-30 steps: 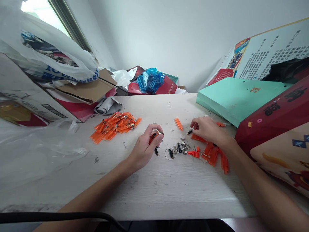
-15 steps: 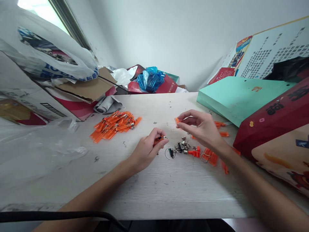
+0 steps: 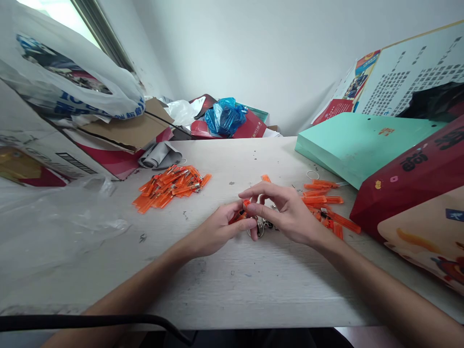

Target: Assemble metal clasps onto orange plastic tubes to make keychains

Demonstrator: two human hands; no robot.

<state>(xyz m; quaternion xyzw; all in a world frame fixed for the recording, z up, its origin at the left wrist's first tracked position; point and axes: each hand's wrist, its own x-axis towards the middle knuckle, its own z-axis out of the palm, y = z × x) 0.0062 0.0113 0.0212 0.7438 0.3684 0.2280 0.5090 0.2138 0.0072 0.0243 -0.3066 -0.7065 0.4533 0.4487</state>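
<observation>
Hands meet at the centre of the frame, just above a white table [image 3: 232, 285]. The left hand [image 3: 217, 229] comes in from the lower left and pinches a small orange piece [image 3: 239, 215] between thumb and fingers; the piece is mostly hidden, with only its orange body and a dark end showing. The right hand [image 3: 286, 212] comes in from the lower right, its thumb and forefinger closed on the same orange piece at its upper end, the other fingers spread loosely above. The two hands touch at the fingertips.

Just under them, partly covered by the right hand, lie a metal ring [image 3: 258, 231] and a few small metal parts [image 3: 268, 224] on the table. To the right of centre is a loose scatter of orange pieces [image 3: 322, 200], some lying side by side, with a second metal ring [image 3: 312, 175] just above them. One single orange piece [image 3: 266, 178] lies above the hands. Left of centre sits a larger heap of orange pieces [image 3: 170, 187].

At the upper left of the frame a cardboard box [image 3: 54, 154] carries a white plastic bag [image 3: 68, 82]. A blue plastic bag [image 3: 224, 116] lies at the far edge of the table, top centre. At the right edge lie a mint-green box [image 3: 358, 142] and a dark red box [image 3: 409, 179].
</observation>
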